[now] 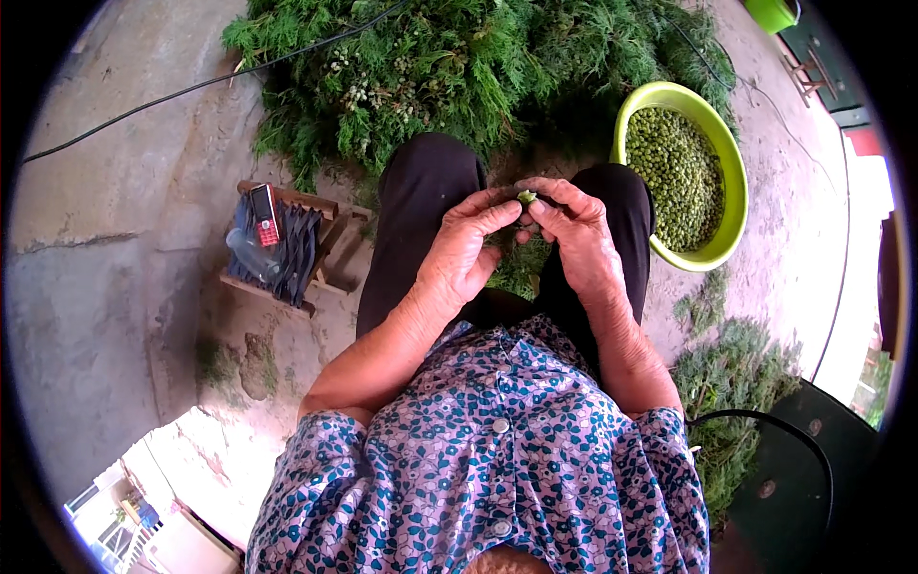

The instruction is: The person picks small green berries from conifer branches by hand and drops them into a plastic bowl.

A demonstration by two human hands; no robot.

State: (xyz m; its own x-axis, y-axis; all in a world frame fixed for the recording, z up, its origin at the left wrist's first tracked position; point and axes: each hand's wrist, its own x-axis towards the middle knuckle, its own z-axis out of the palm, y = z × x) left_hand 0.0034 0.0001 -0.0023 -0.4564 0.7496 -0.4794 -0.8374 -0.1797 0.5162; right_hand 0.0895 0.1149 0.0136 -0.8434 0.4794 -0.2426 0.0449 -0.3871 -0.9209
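Above my lap, my two hands meet at the fingertips around a small pale-green cone. My left hand pinches it from one side with thumb and forefinger. From the other side, the thumb and fingers of my right hand close on it too. A yellow-green basin, beside my right knee, holds many small green cones. Just beyond my knees lies a large heap of feathery evergreen branches, with pale cones showing among the sprays.
To my left stands a small folding stool with a red and black mobile phone and a clear plastic item on it. A black cable crosses at the far left. More cut greenery lies at my right side.
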